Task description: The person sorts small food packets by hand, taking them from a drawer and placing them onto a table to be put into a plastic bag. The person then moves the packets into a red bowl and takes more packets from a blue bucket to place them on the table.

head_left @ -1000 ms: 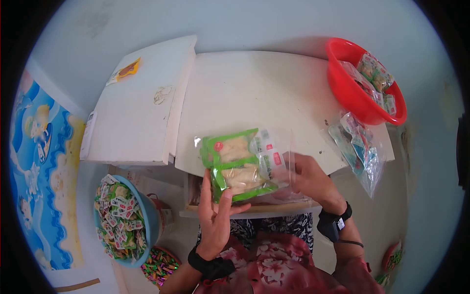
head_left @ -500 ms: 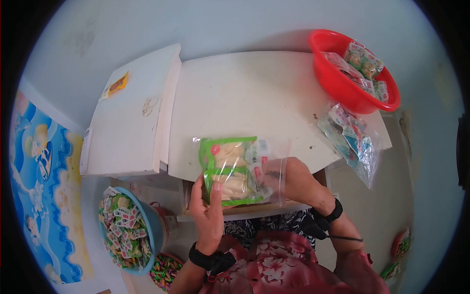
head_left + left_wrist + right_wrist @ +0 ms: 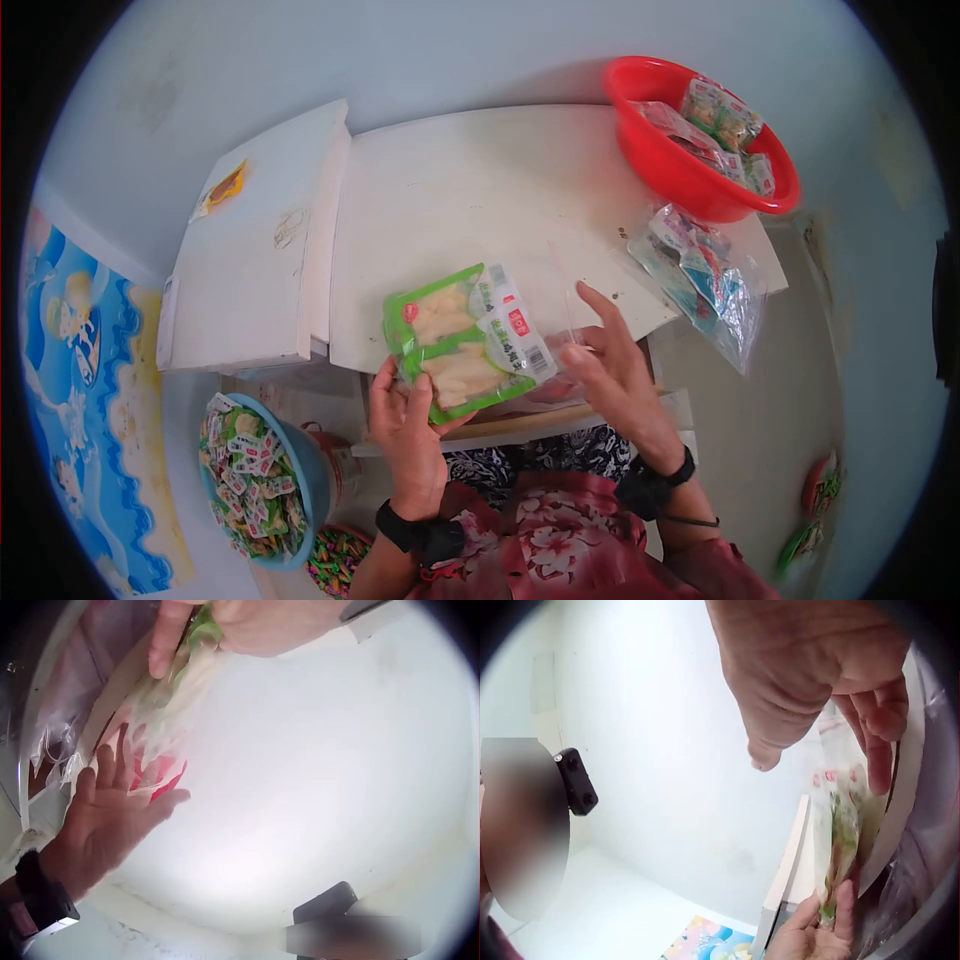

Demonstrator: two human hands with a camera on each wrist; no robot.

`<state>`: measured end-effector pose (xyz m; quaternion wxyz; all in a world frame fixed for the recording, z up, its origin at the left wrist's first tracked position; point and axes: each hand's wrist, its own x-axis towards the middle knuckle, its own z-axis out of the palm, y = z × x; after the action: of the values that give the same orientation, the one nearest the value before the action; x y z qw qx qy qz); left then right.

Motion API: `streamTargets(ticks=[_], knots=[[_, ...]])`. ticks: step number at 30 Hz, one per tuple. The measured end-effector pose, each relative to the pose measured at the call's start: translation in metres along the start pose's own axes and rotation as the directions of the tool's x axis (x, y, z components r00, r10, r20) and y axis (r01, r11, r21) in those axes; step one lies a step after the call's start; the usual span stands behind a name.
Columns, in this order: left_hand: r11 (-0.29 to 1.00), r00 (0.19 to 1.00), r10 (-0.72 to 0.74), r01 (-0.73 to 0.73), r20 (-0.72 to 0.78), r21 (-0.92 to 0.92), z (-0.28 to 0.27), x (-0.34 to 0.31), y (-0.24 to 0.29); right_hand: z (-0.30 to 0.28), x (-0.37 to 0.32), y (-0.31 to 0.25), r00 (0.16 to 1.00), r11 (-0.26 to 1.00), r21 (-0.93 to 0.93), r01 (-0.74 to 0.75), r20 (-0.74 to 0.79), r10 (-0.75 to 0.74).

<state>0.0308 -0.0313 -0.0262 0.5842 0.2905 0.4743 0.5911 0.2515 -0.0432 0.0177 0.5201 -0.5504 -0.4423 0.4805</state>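
Note:
In the head view my left hand grips the lower left edge of a clear plastic bag, thumb on top. Inside lie two green-edged food packets with pale pieces behind clear windows, side by side and tilted. My right hand is beside the bag's right end, fingers spread and nothing gripped. The right wrist view has the packets edge-on, pinched at the bottom by the left hand. In the left wrist view the right hand's straight fingers overlap the bag's end.
A red basin of packets stands at the table's back right, with a clear bag of teal packets in front. A drawer is pulled out under the table edge. At lower left stands a blue tub full of small packets.
The right hand, earlier at the bag's right end with bent fingers, has spread its fingers. The packets have tilted anticlockwise in the left hand's hold. The head view has shifted slightly.

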Motion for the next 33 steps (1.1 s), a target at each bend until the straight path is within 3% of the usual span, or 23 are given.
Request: streamTargets(ticks=[5,8,10,12,15,16,19,20,23,26,29,32,33], knots=[[0.998,1.000,-0.013,0.013,0.006,-0.066,-0.006,-0.004,-0.004,0.020,0.031,0.024,0.977,0.975,-0.068,0.213,-0.017,-0.215],[0.992,1.000,-0.011,0.010,-0.002,-0.126,-0.008,-0.004,-0.010,0.028,0.049,0.011,0.899,0.873,-0.233,0.428,0.016,-0.437],[0.983,0.999,-0.032,0.034,0.010,-0.178,-0.012,-0.001,-0.019,0.034,0.063,-0.009,0.773,0.726,-0.301,0.618,0.063,-0.631],[0.975,0.996,-0.085,0.084,0.002,-0.207,-0.004,0.000,-0.019,0.040,0.076,-0.041,0.595,0.526,-0.334,0.782,0.150,-0.789],[0.970,0.972,-0.091,0.136,0.218,-0.200,0.014,0.006,-0.017,0.045,0.090,-0.086,0.394,0.281,-0.342,0.897,0.327,-0.859],[0.979,0.939,-0.057,0.120,0.340,-0.166,0.016,0.008,-0.011,0.048,0.094,-0.097,0.354,0.233,-0.332,0.914,0.374,-0.857],[0.979,0.886,-0.078,-0.019,0.457,0.204,0.014,0.011,0.004,0.045,0.104,-0.119,0.275,0.120,-0.317,0.941,0.506,-0.818],[0.971,0.878,-0.046,-0.074,0.476,0.229,0.000,0.016,-0.005,0.041,0.106,-0.119,0.299,0.150,-0.310,0.939,0.517,-0.802],[0.798,0.945,0.205,-0.312,0.255,0.515,-0.011,0.016,0.020,0.027,0.111,-0.113,0.384,0.272,-0.279,0.921,0.532,-0.755],[0.590,0.769,0.546,-0.635,0.332,0.499,0.000,0.034,0.048,0.016,0.108,-0.111,0.496,0.444,-0.225,0.867,0.471,-0.730],[0.577,0.678,0.494,-0.724,0.544,0.379,0.019,0.059,0.061,0.011,0.105,-0.108,0.531,0.544,-0.135,0.828,0.498,-0.686],[0.708,0.669,0.431,-0.666,0.605,0.233,0.032,0.087,0.056,0.002,0.109,-0.113,0.502,0.488,-0.185,0.853,0.545,-0.671],[0.762,0.705,0.382,-0.606,0.598,0.227,0.036,0.089,0.058,-0.001,0.109,-0.110,0.533,0.540,-0.154,0.827,0.515,-0.671]])
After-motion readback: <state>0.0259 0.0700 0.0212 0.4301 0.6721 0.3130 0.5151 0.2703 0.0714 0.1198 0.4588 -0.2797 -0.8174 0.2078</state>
